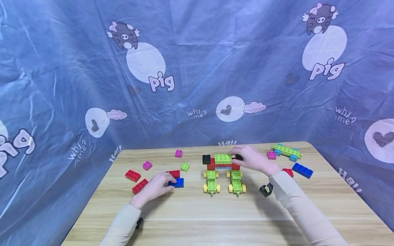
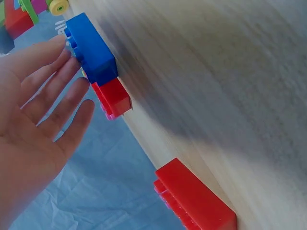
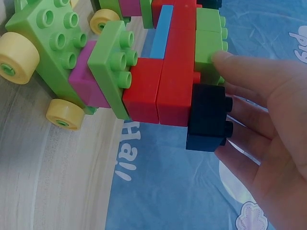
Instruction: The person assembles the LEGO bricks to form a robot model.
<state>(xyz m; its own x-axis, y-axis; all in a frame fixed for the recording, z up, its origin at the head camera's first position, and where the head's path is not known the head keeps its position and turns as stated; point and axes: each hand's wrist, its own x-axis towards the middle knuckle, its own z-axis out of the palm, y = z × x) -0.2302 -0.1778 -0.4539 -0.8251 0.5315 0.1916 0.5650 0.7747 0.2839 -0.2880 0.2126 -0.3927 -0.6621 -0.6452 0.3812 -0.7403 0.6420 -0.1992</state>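
Observation:
My right hand (image 1: 250,158) reaches over the right end of a brick build with red bricks (image 3: 175,72) bridging the top. Its fingers curl behind a black brick (image 3: 205,120), while the thumb rests by the light green bricks (image 3: 207,52). Two green wheeled bases (image 1: 211,184) with yellow wheels stand at the front of this build. A second black brick (image 1: 206,159) sits at its left end. My left hand (image 1: 157,184) has loosely extended fingers at the studded side of a blue brick (image 2: 93,50). Just behind that lies a red brick (image 2: 114,98).
Two more red bricks (image 1: 133,175) lie left of my left hand. Pink bricks (image 1: 178,153) and a small green brick (image 1: 185,166) are farther back. At right are a green car base (image 1: 286,151) with blue wheels and a long blue brick (image 1: 302,170). A patterned curtain (image 1: 197,68) hangs behind.

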